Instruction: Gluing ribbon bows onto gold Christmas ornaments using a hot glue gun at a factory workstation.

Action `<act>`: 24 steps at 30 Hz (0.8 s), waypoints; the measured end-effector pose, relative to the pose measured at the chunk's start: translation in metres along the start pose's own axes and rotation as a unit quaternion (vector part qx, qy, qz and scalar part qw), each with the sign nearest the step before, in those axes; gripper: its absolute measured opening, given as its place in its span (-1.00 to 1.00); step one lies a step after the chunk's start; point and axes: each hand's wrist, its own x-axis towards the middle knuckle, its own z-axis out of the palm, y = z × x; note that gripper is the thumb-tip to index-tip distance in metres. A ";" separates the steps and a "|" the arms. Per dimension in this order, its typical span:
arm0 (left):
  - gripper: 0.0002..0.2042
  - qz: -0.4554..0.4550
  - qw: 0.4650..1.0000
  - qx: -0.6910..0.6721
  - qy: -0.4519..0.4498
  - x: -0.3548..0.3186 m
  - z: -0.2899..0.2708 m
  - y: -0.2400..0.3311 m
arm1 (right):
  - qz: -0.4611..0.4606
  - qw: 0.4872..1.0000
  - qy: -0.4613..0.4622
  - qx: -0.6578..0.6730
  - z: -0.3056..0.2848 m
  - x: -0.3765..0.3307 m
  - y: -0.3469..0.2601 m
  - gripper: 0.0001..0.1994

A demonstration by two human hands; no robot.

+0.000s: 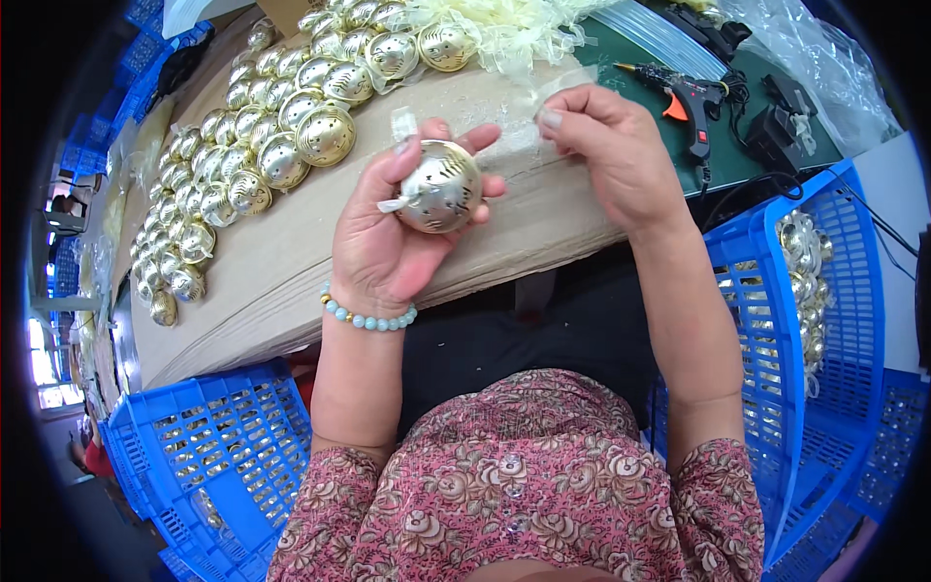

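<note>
My left hand, with a beaded bracelet at the wrist, holds a shiny pale-gold ball ornament with small cut-out slots. A short white ribbon end sticks out at the ball's left side, and another pale strip shows by the thumb. To the right and apart from the ball, my right hand is closed in a pinch, thumb against the bent fingers. Something thin and see-through shows around its fingertips, too faint to name.
Rows of similar gold balls cover the table's left side. Pale sheer ribbons are heaped at the back. A black glue gun lies on the green mat. Blue crates with gold balls flank me, the right crate close to my forearm.
</note>
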 end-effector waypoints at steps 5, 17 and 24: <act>-0.75 0.013 0.999 0.047 -0.006 0.006 0.015 -0.011 | -0.035 0.997 -0.011 -0.068 0.011 -0.019 -0.006 -0.89; -0.76 0.029 0.991 0.121 0.046 0.005 0.017 -0.013 | -0.208 0.951 -0.006 -0.228 -0.011 -0.043 -0.043 -0.58; -0.63 0.061 0.986 0.154 0.018 0.005 0.021 -0.015 | -0.223 0.959 -0.003 -0.174 0.000 -0.041 -0.030 -0.87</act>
